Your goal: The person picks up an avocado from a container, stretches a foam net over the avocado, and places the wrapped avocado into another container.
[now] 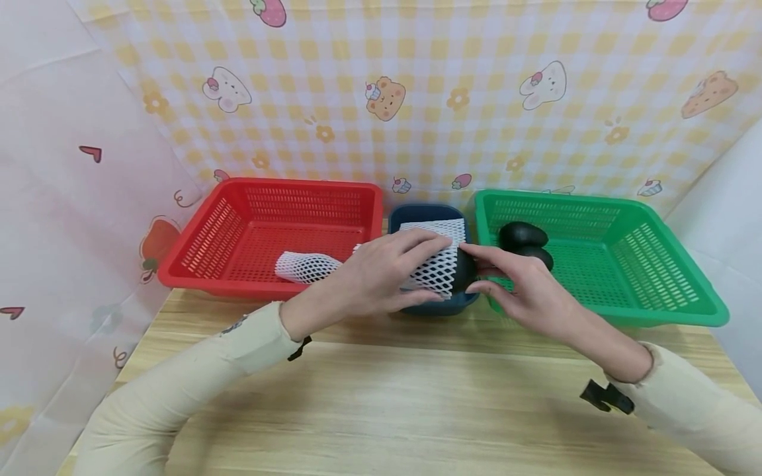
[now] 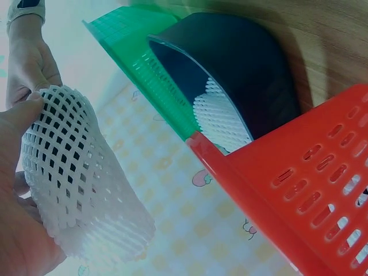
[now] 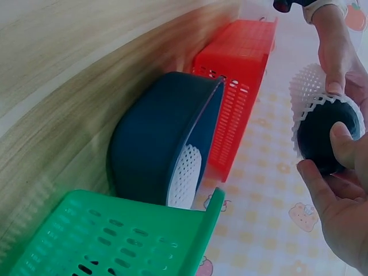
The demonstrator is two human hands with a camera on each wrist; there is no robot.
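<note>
My left hand (image 1: pixel 378 271) grips a white foam net sleeve (image 1: pixel 433 274), thumb on the near side and fingers over the top. A smooth, dark avocado (image 1: pixel 465 271) sits partly inside the sleeve, its rounded end showing at the right opening. My right hand (image 1: pixel 538 291) pinches that bare end between thumb and fingers. In the right wrist view the net's edge rings the avocado (image 3: pixel 322 135). Both hands hold it above the dark blue bin (image 1: pixel 425 210), where more white foam nets (image 2: pixel 221 121) lie.
At left stands a red basket (image 1: pixel 297 231) with a netted dark item (image 1: pixel 306 267) in it. The green basket (image 1: pixel 601 271) at right holds two dark avocados, one upper (image 1: pixel 522 236) and one lower (image 1: pixel 538 256). A wooden table (image 1: pixel 405 403) bears them; a checked cloth (image 1: pixel 428 139) hangs behind.
</note>
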